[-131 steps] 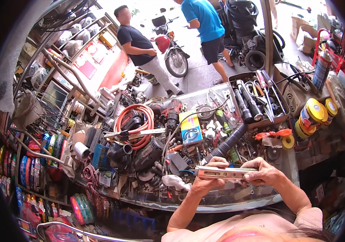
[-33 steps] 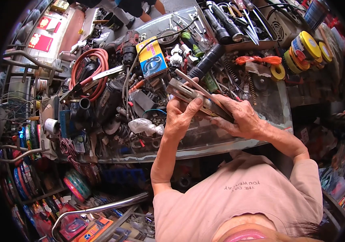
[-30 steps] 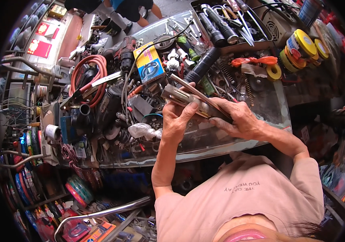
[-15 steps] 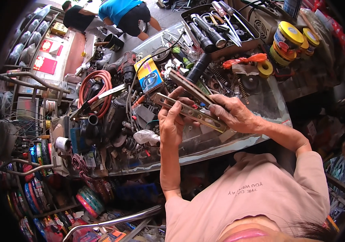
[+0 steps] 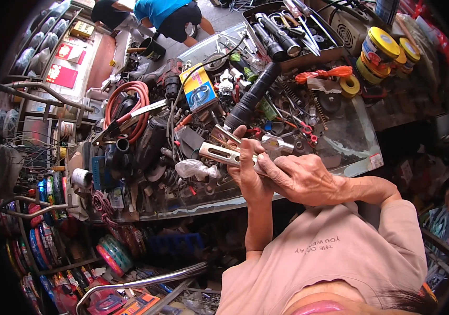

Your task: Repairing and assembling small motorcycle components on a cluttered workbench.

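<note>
Above the front edge of the glass tabletop, my two hands meet around slotted metal rails. A pale, flat rail (image 5: 220, 153) with long slots points left out of my left hand (image 5: 255, 176), whose fingers are wrapped around it. Just behind it, a second, narrower metal rail (image 5: 226, 134) sticks out between the fingers. My right hand (image 5: 308, 178) is closed over the near end of the rails, its fingers against the left hand, so the rail ends are hidden. A black ribbed flashlight (image 5: 256, 97) lies right behind the hands.
Loose hardware crowds the glass table (image 5: 358, 142). A yellow and blue box (image 5: 199, 89), a coiled red hose (image 5: 139, 100) and a metal tray (image 5: 308, 62) of flashlights and scissors lie beyond. Yellow tins (image 5: 381, 47) stand back right. A bent chrome tube (image 5: 146, 281) crosses the lower left.
The rails, spread apart before, are now brought together and lower, nearer my body. My left hand has moved right, against my right hand. The view has shifted slightly.
</note>
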`<state>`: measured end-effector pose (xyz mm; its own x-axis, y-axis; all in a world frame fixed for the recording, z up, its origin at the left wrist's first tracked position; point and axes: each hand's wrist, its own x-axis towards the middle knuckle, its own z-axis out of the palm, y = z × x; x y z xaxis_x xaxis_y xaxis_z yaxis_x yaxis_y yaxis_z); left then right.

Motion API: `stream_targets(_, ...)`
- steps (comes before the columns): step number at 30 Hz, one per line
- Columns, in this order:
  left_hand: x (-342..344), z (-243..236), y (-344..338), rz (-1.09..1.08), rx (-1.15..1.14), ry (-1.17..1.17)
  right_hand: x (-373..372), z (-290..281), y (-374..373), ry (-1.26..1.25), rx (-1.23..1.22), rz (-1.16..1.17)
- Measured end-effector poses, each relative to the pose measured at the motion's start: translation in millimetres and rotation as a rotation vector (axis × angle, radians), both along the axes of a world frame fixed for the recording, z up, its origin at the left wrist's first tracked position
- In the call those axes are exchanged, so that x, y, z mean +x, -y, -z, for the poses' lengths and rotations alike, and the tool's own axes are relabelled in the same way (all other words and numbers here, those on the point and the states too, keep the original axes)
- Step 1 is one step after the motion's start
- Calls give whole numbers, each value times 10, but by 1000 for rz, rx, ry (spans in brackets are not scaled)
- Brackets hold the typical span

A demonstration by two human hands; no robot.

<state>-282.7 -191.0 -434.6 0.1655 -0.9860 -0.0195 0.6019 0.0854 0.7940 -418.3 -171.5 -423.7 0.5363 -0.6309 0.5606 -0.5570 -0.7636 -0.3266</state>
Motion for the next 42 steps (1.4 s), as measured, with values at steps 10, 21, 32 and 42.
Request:
stream_targets(10,345,-157,179,151,53,-432,91,-201,98,286,427,38)
stream_targets(21,449,-221,282,439,1,-802,136,-8,68,279,21,126)
stream_targets(32,500,-59,233,473,143,-1100,222,-274,-38,281,-250,69)
stream_targets(42,643,-126,159,423,108,-1006,-173,-547,-342,244,-258,21)
